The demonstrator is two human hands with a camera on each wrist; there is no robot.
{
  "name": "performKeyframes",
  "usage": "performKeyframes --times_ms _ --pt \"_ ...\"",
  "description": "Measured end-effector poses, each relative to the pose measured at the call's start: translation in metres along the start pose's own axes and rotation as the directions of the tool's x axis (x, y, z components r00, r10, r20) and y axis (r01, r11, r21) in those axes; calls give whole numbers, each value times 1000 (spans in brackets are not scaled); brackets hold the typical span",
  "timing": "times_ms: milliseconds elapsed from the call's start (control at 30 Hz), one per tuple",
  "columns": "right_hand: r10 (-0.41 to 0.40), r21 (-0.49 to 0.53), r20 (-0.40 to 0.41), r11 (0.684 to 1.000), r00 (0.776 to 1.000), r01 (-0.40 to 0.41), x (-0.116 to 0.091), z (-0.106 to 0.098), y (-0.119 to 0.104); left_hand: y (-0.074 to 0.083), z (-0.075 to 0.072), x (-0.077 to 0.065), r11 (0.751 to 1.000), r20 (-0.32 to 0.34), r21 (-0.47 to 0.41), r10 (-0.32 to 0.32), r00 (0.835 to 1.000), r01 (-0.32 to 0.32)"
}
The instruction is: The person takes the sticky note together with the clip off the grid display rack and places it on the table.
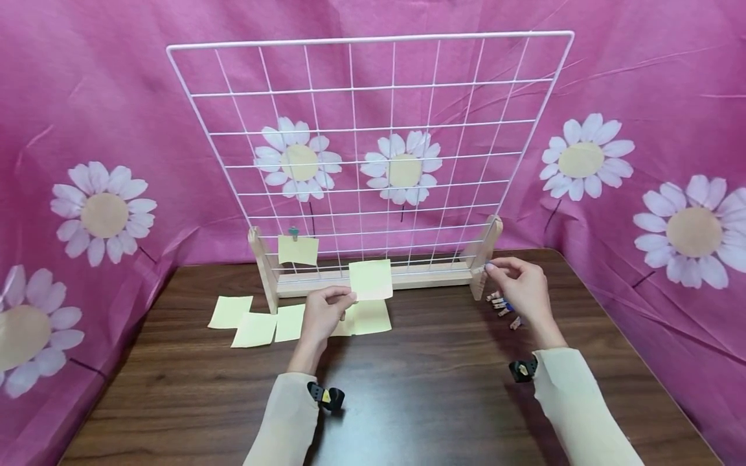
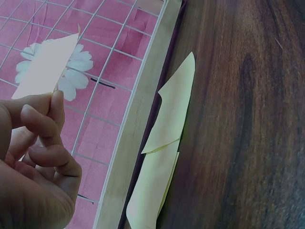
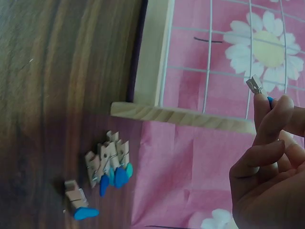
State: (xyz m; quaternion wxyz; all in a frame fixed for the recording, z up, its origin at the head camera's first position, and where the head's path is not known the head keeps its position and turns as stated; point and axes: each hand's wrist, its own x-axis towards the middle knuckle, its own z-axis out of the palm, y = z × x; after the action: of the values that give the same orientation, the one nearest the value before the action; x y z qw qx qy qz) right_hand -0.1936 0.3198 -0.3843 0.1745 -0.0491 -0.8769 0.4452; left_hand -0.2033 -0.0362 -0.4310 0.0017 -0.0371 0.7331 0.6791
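Note:
My left hand (image 1: 323, 317) pinches a pale yellow sticky note (image 1: 371, 277) by its lower left corner, raised in front of the grid's lower middle. Between thumb and finger of my right hand (image 1: 524, 291) is a small wooden clothespin (image 3: 254, 85) with a bit of blue at its end, near the right foot of the stand. A white wire grid (image 1: 350, 41) stands upright in a wooden base (image 1: 431, 279). Another sticky note (image 1: 298, 251) hangs on its lower left, held by a teal-ended clothespin (image 1: 294, 233).
Several sticky notes (image 1: 254, 330) lie along the table (image 1: 408, 395) before the base at left and middle, some overlapping. Several clothespins with blue and teal ends (image 3: 108, 160) lie beyond the stand's right foot. A pink flowered cloth (image 1: 629, 77) surrounds the table's back and sides.

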Motion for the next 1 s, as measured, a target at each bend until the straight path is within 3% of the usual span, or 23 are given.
performKeyframes --times_ms 300,800,1000 --pt "12 29 9 1000 1000 -13 0 -5 15 -4 4 0 1000 49 -7 -11 999 11" --pt "145 17 10 989 989 -145 -3 -18 30 -11 5 -4 998 73 -7 -57 996 57" --pt "161 -11 6 987 987 -161 -5 -21 38 -15 6 -5 998 84 -4 -61 995 61"
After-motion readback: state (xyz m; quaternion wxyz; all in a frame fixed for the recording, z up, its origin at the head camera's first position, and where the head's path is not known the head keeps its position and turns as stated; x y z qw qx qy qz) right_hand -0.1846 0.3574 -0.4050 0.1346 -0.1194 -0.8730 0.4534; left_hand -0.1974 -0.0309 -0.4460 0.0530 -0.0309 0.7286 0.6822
